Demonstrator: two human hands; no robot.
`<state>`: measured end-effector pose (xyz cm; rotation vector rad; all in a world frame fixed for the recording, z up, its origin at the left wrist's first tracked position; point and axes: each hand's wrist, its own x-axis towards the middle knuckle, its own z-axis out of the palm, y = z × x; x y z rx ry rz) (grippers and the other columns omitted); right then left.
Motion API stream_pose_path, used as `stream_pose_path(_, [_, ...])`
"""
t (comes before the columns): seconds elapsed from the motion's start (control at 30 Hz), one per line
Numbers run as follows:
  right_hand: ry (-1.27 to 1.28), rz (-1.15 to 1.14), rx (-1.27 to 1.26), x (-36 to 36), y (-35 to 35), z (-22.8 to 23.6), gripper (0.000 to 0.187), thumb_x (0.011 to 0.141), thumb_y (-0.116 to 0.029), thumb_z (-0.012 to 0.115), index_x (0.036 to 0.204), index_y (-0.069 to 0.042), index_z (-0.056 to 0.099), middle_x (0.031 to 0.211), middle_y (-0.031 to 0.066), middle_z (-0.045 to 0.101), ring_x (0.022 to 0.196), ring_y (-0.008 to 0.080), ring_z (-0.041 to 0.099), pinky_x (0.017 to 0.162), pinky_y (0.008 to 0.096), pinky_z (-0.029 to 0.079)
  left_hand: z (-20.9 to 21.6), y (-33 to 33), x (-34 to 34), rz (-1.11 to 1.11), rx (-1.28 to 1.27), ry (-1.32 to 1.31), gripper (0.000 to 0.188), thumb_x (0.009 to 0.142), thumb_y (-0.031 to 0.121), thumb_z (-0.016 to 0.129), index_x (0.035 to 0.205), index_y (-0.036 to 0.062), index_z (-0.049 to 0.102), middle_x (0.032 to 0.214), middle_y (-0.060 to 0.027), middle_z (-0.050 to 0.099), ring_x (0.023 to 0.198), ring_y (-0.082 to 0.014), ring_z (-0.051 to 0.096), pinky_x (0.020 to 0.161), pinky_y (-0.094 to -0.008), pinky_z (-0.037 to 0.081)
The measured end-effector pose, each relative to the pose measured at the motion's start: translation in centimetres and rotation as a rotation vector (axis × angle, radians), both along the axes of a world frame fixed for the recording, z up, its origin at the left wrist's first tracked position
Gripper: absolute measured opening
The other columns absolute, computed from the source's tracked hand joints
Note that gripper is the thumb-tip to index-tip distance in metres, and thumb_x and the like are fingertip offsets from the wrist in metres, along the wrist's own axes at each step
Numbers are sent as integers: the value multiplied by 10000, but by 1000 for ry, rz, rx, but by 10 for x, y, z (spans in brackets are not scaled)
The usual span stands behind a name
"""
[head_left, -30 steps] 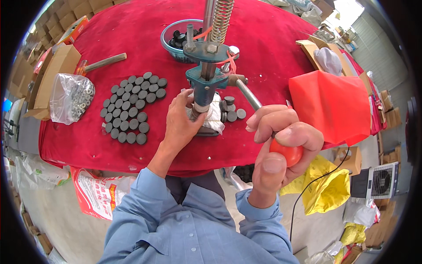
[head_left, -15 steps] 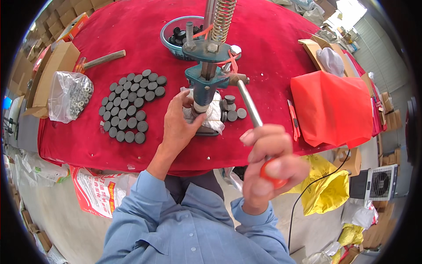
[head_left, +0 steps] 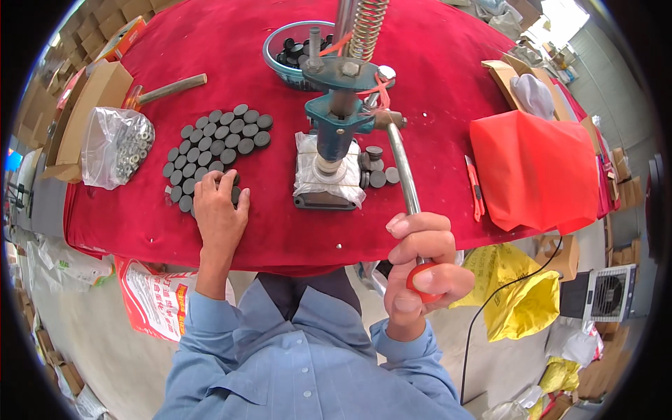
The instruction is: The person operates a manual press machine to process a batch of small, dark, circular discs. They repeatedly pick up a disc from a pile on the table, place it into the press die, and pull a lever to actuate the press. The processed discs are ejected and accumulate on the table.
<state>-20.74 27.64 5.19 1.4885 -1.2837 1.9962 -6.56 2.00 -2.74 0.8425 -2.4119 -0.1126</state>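
Observation:
My right hand is wrapped round the red ball knob of a metal lever. The lever comes off a dark green hand press with a coil spring above. Under the press's ram, a base wrapped in white plastic stands with nothing of mine touching it. My left hand lies over the near side of a group of flat black round discs, thumb and fingers apart. Some discs are hidden beneath it. Several more discs sit in a small heap just right of the press base.
Behind the press stands a blue-green basket of black parts. At left are a hammer, a cardboard box and a clear bag of metal nuts. At right lie a red utility knife and a red bag.
My left hand has left the press base and moved left onto the group of discs. My right hand keeps hold of the lever knob, shifted slightly.

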Motion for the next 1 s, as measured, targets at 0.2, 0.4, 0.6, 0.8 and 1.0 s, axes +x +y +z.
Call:
stream_pose_path(0.2, [-46, -100, 19, 15, 3, -34, 370, 1010, -491, 697, 1132, -230, 465, 988, 100, 582, 1068, 327, 587, 817, 490, 592, -5, -4, -2, 19, 58, 31, 366, 845, 181, 820, 1186, 87, 730, 1165, -93, 676, 1051, -313, 620, 940, -444, 494])
stream_pose_path(0.4, [29, -39, -18, 0, 0, -7, 299, 919, -244, 752, 1037, -121, 507, 888, 138, 623, 937, 376, 637, 806, 459, 552, -12, -15, -4, 15, 95, 89, 324, 833, 181, 824, 1136, 101, 740, 1082, -82, 721, 1007, -292, 639, 923, -443, 493])
stream_pose_path(0.6, [-56, 59, -32, -17, -13, 48, 269, 873, -135, 768, 1015, -57, 553, 876, 125, 620, 862, 302, 629, 786, 417, 549, 8, 16, -28, -181, 192, 223, 413, 783, 119, 861, 1173, 74, 732, 1017, -90, 740, 873, -240, 675, 813, -379, 546])
stream_pose_path(0.8, [-213, -62, 105, -39, -29, 110, 226, 986, -87, 666, 1172, -6, 567, 948, 77, 632, 832, 124, 601, 745, 263, 525, 14, 56, -82, -407, 322, 298, 611, 761, 145, 886, 1301, 48, 618, 961, -92, 719, 864, -262, 683, 777, -413, 552])
stream_pose_path(1.0, [-161, -120, 115, -44, -31, 105, 255, 1032, -175, 626, 1207, -18, 529, 881, 97, 611, 806, 187, 619, 732, 339, 563, 8, 58, -105, -442, 283, 368, 623, 768, 138, 885, 1312, 45, 594, 931, -99, 693, 844, -286, 666, 774, -438, 542])
